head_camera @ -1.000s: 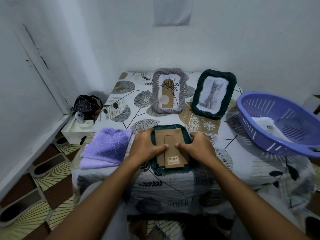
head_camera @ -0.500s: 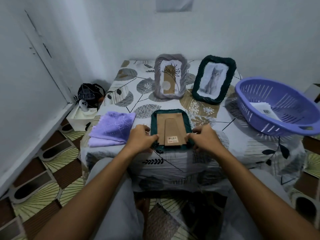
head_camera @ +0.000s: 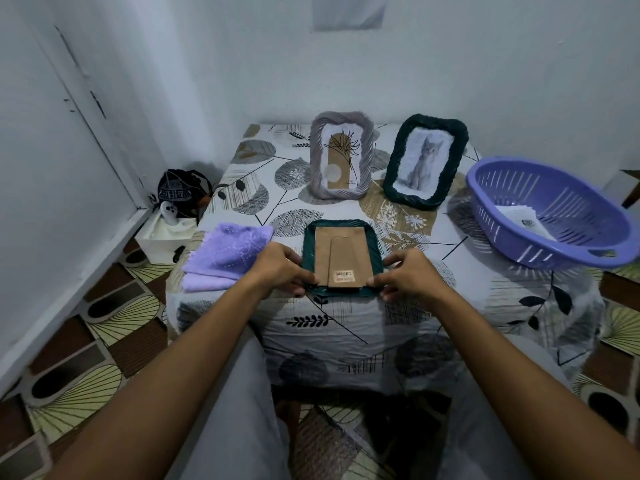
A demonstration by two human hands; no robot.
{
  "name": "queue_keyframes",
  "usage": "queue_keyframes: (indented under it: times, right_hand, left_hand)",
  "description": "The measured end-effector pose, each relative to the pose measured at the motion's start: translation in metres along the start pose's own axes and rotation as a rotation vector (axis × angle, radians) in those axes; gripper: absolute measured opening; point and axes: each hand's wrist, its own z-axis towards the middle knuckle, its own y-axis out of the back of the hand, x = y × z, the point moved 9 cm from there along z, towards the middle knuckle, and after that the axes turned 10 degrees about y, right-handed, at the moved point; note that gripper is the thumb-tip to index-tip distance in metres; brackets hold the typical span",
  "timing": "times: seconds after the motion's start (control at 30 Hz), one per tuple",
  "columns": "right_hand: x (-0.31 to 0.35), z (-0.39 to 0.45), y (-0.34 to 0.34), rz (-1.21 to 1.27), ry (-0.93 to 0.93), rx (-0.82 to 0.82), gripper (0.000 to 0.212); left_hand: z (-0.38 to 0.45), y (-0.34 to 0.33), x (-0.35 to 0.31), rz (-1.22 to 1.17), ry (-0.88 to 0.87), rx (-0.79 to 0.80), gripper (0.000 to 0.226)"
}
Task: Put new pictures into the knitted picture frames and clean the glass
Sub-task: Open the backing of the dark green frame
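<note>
Gripping the face-down green frame [head_camera: 343,258] at its near corners, both hands have slid off the cardboard backing [head_camera: 341,256], where they pressed flat a sec ago, out to the frame's edges. Left hand [head_camera: 278,271] curls round the near-left corner w/ the thumb on top; right hand [head_camera: 408,275] pinches the near-right corner, fingertips on the knitted rim. Frame lies flat on the table [head_camera: 467,306], backing and folded stand up, barcode sticker at its near end.

I read that shift as the backing being seated and the frame abt to be lifted or flipped, so the glass can be wiped next.

Everything else relative to that frame: folded purple cloth [head_camera: 227,254] just left of it, touching the left wrist; grey frame [head_camera: 341,155] and dark green cat frame [head_camera: 426,161] stand upright beyond it; purple basket [head_camera: 547,216] w/ loose prints [head_camera: 523,221] well to its right.
</note>
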Motion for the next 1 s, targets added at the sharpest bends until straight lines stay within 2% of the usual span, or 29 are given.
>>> queue_keyframes:
  times: [0.13, 0.33, 0.67, 0.87, 1.0]
  right_hand:
    - [-0.003, 0.000, 0.000, 0.078, -0.024, 0.002, 0.049]
    - [-0.011, 0.004, -0.001, 0.199, -0.064, -0.005, 0.049]
    - [-0.014, 0.006, 0.000, 0.260, -0.092, -0.032, 0.036]
    - [-0.016, 0.006, 0.001, 0.314, -0.102, -0.047, 0.029]
    - [-0.016, 0.005, 0.001, 0.315, -0.111, -0.039, 0.028]
  left_hand:
    - [-0.003, -0.001, 0.000, -0.063, -0.001, 0.009, 0.045]
    - [0.000, -0.001, 0.002, -0.102, 0.001, 0.011, 0.050]
    - [0.002, -0.005, 0.001, -0.176, 0.002, 0.020, 0.040]
    - [0.005, -0.005, 0.005, -0.247, 0.027, 0.031, 0.050]
    - [0.004, -0.006, 0.005, -0.258, 0.028, 0.034, 0.044]
